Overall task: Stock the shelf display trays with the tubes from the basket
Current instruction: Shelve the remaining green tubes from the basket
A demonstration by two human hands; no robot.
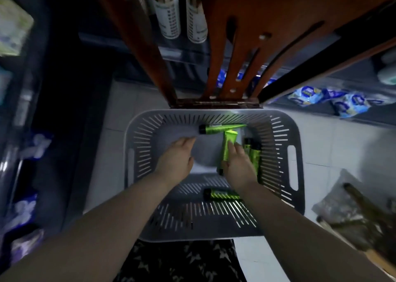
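Tubes: glossy green plastic, flat crimped tails, black round caps; all lie in the basket, a grey hard-plastic tub with rounded corners, slotted walls and a cut-out handle on each side; two lie side by side along the right wall, caps away from the person; far tube lies along the far wall, cap to the left; near tube rests against the near wall, cap to the left; middle tube lies on the smooth floor of the basket, tail pointing away, cap toward the person. Right hand lies over the middle tube, fingers along its right edge and touching it; whether they pinch it I cannot tell. Left hand is palm down over the bare basket floor, fingers straight and together, holding nothing, apart from every tube. Beyond the basket: brown wooden slats, two white bottles, blue packets on the right; pale floor tiles underneath.
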